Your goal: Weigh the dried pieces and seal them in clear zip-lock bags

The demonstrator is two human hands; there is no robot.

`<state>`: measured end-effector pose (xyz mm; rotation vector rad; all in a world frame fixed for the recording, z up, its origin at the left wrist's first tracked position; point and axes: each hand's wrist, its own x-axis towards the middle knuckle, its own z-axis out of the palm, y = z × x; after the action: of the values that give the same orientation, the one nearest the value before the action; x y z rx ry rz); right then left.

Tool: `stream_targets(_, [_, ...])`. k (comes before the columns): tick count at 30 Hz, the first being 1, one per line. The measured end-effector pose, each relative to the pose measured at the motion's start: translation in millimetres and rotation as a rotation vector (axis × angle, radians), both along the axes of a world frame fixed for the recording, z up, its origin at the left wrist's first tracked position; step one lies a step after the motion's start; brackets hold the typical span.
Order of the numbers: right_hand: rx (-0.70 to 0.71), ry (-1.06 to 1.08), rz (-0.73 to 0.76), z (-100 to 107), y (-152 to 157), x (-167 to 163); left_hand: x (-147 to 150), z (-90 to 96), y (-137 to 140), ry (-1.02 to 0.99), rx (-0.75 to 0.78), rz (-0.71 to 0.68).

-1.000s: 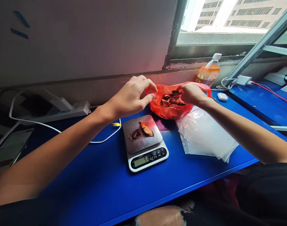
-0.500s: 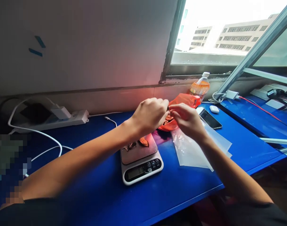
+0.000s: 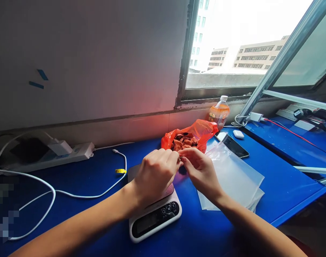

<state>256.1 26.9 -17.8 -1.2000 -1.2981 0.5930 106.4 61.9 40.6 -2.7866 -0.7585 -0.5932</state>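
Observation:
My left hand (image 3: 156, 173) is closed over the kitchen scale (image 3: 154, 221), its knuckles upward, hiding most of the weighing plate. Its fingertips meet those of my right hand (image 3: 202, 173), which is pinched. A small brownish dried piece (image 3: 179, 158) shows between them, mostly hidden by the fingers. Just behind the hands, an open red plastic bag (image 3: 203, 130) holds many reddish-brown dried slices (image 3: 186, 140). The scale's display looks dark, and no reading can be made out.
Clear plastic bags (image 3: 232, 175) lie right of the scale. Beyond them are a phone (image 3: 236, 145), a white earbud case (image 3: 238, 134) and an orange drink bottle (image 3: 219, 113). A power strip (image 3: 80, 153) and white cable (image 3: 93, 196) lie left. A metal frame (image 3: 275, 59) slants at right.
Both hands have moved from over the red bag toward me, now in front of it and above the scale. The bag's slices show more fully, and the view has tilted up.

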Motion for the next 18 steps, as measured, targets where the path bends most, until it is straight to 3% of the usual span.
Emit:
stream_targets(5, [0.024, -0.032, -0.021, 1.6, -0.7, 5.9, 6.5, 3.2, 0.8, 0.008, 0.012, -0.008])
stream_targets(10, [0.134, -0.137, -0.061, 12.7, -4.8, 13.9, 17.2, 13.7, 0.8, 0.02, 0.063, 0.009])
stream_targets(15, [0.351, -0.396, -0.303, 17.2, 1.1, 28.5, 44.4, 32.2, 19.2, 0.248, -0.034, 0.101])
stream_targets(18, [0.305, -0.666, -0.336, 10.7, 11.3, 42.7, 66.3, 42.3, 40.0, 0.382, -0.124, 0.213])
